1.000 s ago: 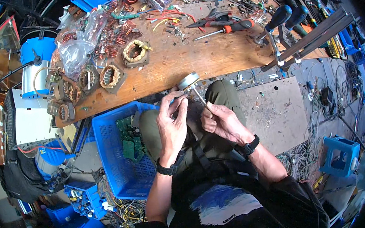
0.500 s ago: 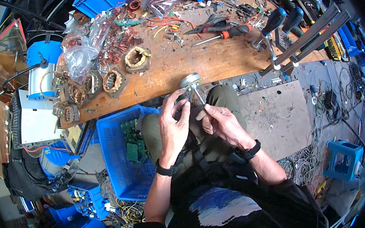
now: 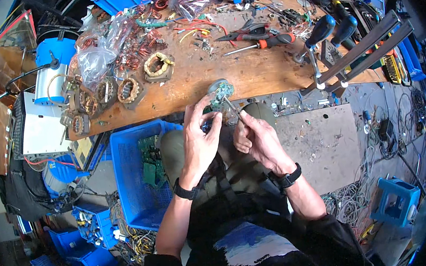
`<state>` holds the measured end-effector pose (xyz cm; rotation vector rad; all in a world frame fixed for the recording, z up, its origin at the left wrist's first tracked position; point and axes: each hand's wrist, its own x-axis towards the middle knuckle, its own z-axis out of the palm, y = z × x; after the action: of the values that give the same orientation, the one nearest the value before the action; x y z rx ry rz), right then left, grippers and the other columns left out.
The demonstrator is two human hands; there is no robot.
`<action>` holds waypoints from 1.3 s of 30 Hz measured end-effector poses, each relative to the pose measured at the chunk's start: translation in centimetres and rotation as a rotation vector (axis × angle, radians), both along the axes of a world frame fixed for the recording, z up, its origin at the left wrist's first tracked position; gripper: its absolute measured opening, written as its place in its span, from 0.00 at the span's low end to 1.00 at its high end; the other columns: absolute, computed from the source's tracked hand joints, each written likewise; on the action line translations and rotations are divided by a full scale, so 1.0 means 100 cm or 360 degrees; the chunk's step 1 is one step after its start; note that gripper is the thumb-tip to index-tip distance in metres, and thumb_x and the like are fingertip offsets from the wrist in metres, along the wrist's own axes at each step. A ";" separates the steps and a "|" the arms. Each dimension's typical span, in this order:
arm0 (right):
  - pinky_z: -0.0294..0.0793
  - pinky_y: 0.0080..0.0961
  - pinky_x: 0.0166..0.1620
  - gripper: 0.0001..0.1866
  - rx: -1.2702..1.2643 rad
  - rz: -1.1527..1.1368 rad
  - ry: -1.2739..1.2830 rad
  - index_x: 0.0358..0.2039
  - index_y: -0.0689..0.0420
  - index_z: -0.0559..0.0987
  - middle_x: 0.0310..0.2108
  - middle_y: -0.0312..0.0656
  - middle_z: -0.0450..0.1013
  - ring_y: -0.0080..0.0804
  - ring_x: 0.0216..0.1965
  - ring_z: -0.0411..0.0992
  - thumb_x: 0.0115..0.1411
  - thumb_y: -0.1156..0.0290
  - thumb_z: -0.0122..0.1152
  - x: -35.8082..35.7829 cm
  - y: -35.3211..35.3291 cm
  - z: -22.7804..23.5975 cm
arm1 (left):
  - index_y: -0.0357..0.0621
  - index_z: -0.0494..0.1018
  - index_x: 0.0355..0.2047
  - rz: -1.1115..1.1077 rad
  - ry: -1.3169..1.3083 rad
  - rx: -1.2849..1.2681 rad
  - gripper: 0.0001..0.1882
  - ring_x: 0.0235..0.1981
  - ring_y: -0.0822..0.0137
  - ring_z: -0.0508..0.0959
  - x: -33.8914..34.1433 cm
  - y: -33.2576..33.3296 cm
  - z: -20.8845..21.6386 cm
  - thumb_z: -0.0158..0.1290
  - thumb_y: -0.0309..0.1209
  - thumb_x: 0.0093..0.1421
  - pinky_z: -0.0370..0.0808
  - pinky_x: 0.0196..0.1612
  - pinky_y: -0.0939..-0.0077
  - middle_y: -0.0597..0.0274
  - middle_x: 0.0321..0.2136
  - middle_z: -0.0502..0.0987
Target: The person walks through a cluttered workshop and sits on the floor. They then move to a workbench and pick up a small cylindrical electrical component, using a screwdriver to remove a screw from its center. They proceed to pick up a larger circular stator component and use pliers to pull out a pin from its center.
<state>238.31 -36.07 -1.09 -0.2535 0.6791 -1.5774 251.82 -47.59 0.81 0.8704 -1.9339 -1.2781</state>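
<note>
My left hand [image 3: 199,137] grips a small round metal part with a green circuit board [image 3: 220,92], held up just in front of the wooden workbench [image 3: 248,74]. My right hand [image 3: 255,138] holds a thin screwdriver-like tool [image 3: 232,107] whose tip rests on that round part. Both hands are over my lap, close together, each wrist wearing a black band.
On the bench lie copper-wound stators [image 3: 157,66], plastic bags of wire [image 3: 94,60], pliers and a red-handled screwdriver [image 3: 265,42]. A blue crate with circuit boards [image 3: 142,178] stands at my left knee. Blue bins and loose cables cover the floor.
Both hands have shifted slightly with the round part; its green board side has turned more toward me. The tool stays on it.
</note>
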 end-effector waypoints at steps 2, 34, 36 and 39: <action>0.62 0.24 0.27 0.24 0.0018 0.0015 -0.0008 0.26 0.55 0.70 0.17 0.34 0.64 0.25 0.19 0.61 0.79 0.54 0.49 -0.002 -0.003 0.004 | 0.39 0.72 0.62 0.0030 0.0046 -0.0063 0.24 0.50 0.61 0.82 -0.004 -0.002 0.003 0.59 0.19 0.66 0.83 0.52 0.72 0.53 0.55 0.72; 0.51 0.22 0.25 0.21 0.0337 -0.0079 0.0083 0.27 0.49 0.68 0.17 0.26 0.54 0.20 0.18 0.51 0.79 0.56 0.48 -0.001 0.001 0.007 | 0.44 0.68 0.67 -0.0105 0.0135 -0.0082 0.30 0.48 0.63 0.83 0.020 0.004 -0.030 0.54 0.16 0.64 0.81 0.51 0.67 0.53 0.53 0.78; 0.52 0.21 0.24 0.20 0.0419 -0.0136 0.0035 0.28 0.49 0.69 0.17 0.25 0.53 0.19 0.18 0.51 0.77 0.54 0.51 0.000 0.000 0.003 | 0.41 0.74 0.59 -0.0079 0.0134 -0.0128 0.22 0.46 0.64 0.83 0.034 -0.001 -0.037 0.55 0.18 0.64 0.81 0.50 0.67 0.53 0.52 0.80; 0.54 0.19 0.24 0.19 0.0426 -0.0183 0.0163 0.30 0.50 0.70 0.18 0.25 0.55 0.18 0.19 0.52 0.77 0.53 0.52 -0.002 0.000 0.000 | 0.40 0.76 0.55 0.0001 0.0150 0.0046 0.18 0.45 0.65 0.83 0.068 0.001 -0.030 0.55 0.18 0.64 0.80 0.51 0.69 0.56 0.50 0.81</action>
<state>238.15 -36.06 -1.06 -0.0978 0.9898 -1.5697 258.65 -47.49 -2.20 0.8106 -1.8455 -1.3260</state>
